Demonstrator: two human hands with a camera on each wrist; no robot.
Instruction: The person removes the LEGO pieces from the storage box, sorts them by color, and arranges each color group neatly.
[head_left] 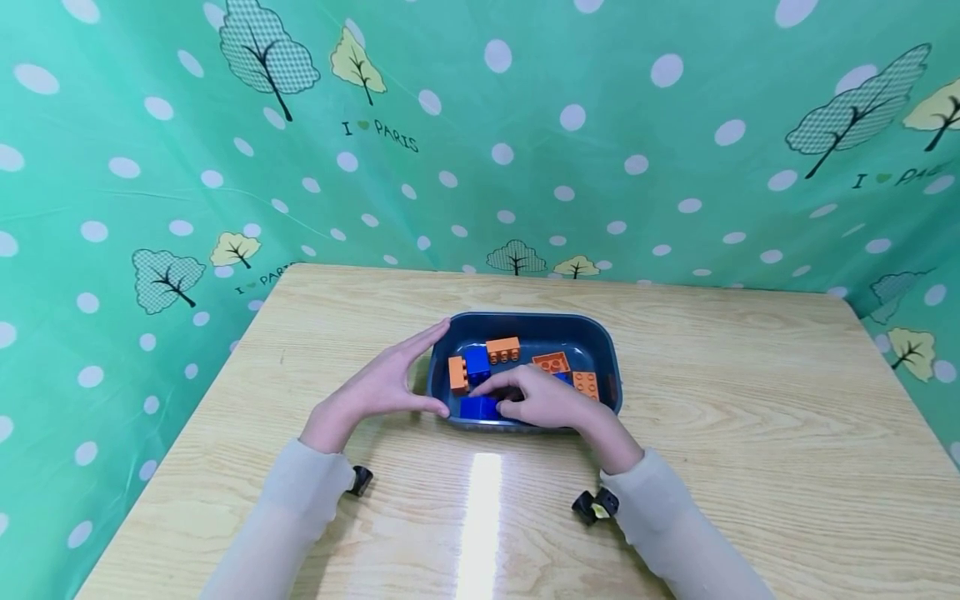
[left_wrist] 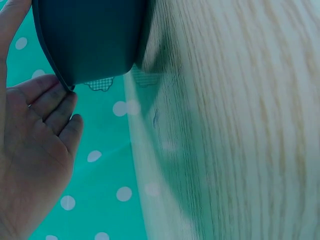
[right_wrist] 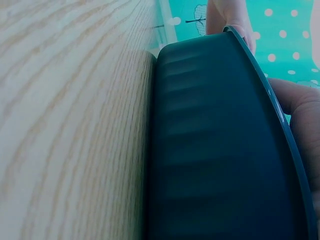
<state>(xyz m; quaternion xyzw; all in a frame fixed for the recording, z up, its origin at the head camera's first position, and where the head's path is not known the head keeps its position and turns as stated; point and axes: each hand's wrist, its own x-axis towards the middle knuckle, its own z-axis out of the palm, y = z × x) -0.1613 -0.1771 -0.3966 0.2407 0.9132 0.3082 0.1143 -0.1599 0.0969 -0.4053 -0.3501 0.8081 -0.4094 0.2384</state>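
A dark blue plastic tub (head_left: pixel 611 367) stands on the wooden table with orange and blue toy building bricks inside. My left hand (head_left: pixel 378 383) spans the tub's left end, thumb at the front rim and extended fingers at the back rim. In the left wrist view its fingertips (left_wrist: pixel 67 97) touch the rim. My right hand (head_left: pixel 551 398) reaches over the front wall into the tub. Its index finger and thumb pinch a blue brick (head_left: pixel 474 407) at the front left; part of that brick is hidden. In the right wrist view the tub wall (right_wrist: pixel 215 140) hides the bricks.
An orange brick (head_left: pixel 457 375) and a blue brick (head_left: pixel 477 363) stand at the tub's left. Another orange brick (head_left: pixel 502 347) lies behind, and more orange bricks (head_left: pixel 585 383) lie at the right. A green dotted curtain (head_left: pixel 525 208) hangs behind the table (head_left: pixel 735 417).
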